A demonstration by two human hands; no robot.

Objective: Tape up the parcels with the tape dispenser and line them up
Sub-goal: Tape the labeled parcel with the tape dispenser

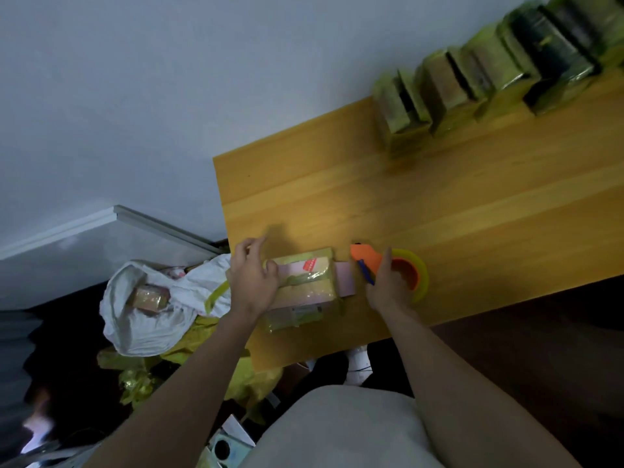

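Note:
A small parcel (305, 285) wrapped in yellowish tape, with a pink label, lies near the front left corner of the wooden table (439, 204). My left hand (251, 278) rests on the parcel's left end, fingers loosely bent over it. Just to the right of the parcel, my right hand (385, 285) grips the orange tape dispenser (388, 265) with its yellow tape roll, which sits on the table. A row of several taped parcels (489, 72) stands along the far edge at the upper right.
Left of the table, on the dark floor, a white bag (148, 315) holds another wrapped parcel (148, 297), with yellow-green wrapping scraps (141, 376) beneath it. A white wall rises behind. The table's left edge runs just past my left hand.

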